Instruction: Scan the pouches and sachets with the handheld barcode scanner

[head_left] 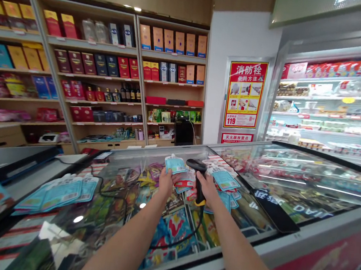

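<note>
The left hand (166, 181) has its fingers clamped on the near edge of a light blue packet (175, 165), held up over the glass top of the freezer (319, 228), while the right hand (206, 188) has its fingers wrapped round the handle of a black scanner (200, 181), its head just right of the packet. Whether a finger presses the trigger cannot be told. To get a clean read, keep the packet's printed face flat and turned squarely to the scanner's front; soft film probably creases where it is pinched, so grip only the margin and leave the code uncovered. A slight tilt should help if the ceiling lights glare off the film. Move the scanner a little nearer or farther rather than shaking it, and let its cord (200, 223) hang slack towards the near side. Keep the aim off the blue packets at the right (226, 180) and the stack at the left (64, 192), since a stray code there could be read instead.
</note>
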Tool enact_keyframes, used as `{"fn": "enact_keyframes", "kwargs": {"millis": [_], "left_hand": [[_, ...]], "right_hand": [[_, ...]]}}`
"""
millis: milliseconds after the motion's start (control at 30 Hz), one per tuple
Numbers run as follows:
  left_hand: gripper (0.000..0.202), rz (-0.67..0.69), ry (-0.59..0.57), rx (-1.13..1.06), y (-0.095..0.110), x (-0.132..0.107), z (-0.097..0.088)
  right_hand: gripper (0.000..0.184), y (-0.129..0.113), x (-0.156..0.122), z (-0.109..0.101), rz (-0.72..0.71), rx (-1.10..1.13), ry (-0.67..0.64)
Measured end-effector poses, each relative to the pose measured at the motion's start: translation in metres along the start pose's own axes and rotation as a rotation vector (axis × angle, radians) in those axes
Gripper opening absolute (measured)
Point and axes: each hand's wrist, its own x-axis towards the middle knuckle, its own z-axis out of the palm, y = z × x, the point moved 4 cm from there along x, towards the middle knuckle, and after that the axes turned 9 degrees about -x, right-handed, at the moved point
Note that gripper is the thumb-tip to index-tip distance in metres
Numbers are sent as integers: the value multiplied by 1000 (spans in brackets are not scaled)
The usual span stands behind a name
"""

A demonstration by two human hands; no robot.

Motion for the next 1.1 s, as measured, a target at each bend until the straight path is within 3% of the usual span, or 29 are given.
{"fn": "enact_keyframes", "kwargs": {"millis": [233,433,700,867,1100], "left_hand": [[33,16,-21,14,8,10,-11],[35,-81,-147,-234,7,12,-15],[27,-140,-162,-289,9,18,-24],[29,-148,-191,-303,12,16,-22],[38,-211,-145,-423,15,10,-18]], "right_hand": [[35,0,-1,-2,16,11,-20],[35,2,-4,3,46,-1,-91],[40,5,-12,10,71,-92,-190],[42,7,-11,10,73,-97,-171],[41,4,-14,10,85,-99,-180]]}}
